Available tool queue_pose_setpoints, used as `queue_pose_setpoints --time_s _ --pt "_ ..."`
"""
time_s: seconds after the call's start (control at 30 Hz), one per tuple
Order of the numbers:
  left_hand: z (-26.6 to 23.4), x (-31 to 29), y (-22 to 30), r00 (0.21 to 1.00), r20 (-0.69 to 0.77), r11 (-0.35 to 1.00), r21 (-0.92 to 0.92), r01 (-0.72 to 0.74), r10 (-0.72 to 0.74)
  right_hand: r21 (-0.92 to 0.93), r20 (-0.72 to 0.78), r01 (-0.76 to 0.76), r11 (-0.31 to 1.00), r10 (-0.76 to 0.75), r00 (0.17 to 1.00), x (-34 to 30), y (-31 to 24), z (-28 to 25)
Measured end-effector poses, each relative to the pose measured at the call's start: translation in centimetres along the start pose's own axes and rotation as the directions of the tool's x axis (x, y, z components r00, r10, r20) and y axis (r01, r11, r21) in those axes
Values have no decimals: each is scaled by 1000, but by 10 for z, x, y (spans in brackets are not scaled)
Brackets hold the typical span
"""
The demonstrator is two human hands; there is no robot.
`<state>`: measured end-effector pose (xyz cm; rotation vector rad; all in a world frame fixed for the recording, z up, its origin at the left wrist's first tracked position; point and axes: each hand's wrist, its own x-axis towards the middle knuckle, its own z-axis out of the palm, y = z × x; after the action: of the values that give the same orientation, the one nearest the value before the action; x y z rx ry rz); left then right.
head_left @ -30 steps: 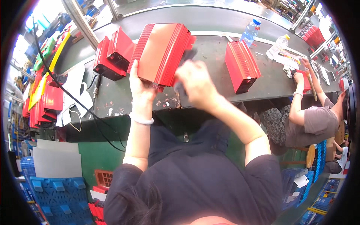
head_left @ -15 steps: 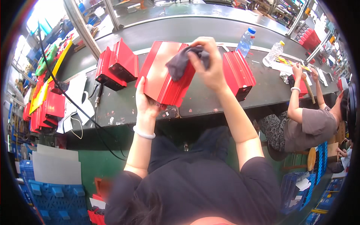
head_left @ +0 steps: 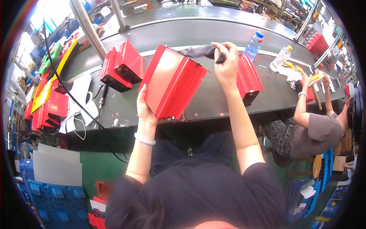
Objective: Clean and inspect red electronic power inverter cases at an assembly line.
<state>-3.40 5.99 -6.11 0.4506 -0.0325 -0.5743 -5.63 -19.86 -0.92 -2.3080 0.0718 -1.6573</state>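
Clearly, the two left boxes [head_left: 130, 63] stand just beside the box [head_left: 164, 84] in the left hand [head_left: 146, 110], so a sideways swing could knock the red shells together and scuff them. That box is tilted near the front edge of the surface [head_left: 207, 103], its lower left corner in the palm, thumb along its side; it could twist or slip if the cloth [head_left: 200, 51] snagged on its far edge or ribs and tugged, since a single hand seems to bear it. The right hand [head_left: 227, 63] pinches the cloth between thumb and fingers, and a wide outward sweep might bump the right box [head_left: 248, 78] or tip the bottle [head_left: 253, 45] near it. As for what is hard to make out, again from the left: most of the left hand's fingers are hidden under the box, so their exact hold is unclear, as is whether its underside touches the surface. Whether the cloth touches the box's top edge I cannot tell. The right box lies partly behind the right hand, the bottle's base is hidden, and the co-worker's [head_left: 324, 129] work is too small to read.
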Motion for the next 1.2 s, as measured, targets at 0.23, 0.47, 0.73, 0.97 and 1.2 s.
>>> queue_pose_setpoints --time_s 0.23,0.47,0.73,0.97,1.2 --pt "-9 4 7 992 129 996 -90 15 -3 728 359 -566 387 487 796 5 -21 -25" --pt "0 2 7 995 97 997 -69 44 -37 651 315 -212 729 -5 949 14 -65 -50" --pt "6 0 5 997 63 999 -18 51 -50 590 409 -189 785 -89 908 13 -58 -55" --pt "4 1 4 999 13 999 27 35 -35 512 302 57 857 -242 922 11 -50 -55" --pt "7 -4 -1 998 -30 995 81 57 -55 421 279 132 897 -267 922 6 -49 -55"
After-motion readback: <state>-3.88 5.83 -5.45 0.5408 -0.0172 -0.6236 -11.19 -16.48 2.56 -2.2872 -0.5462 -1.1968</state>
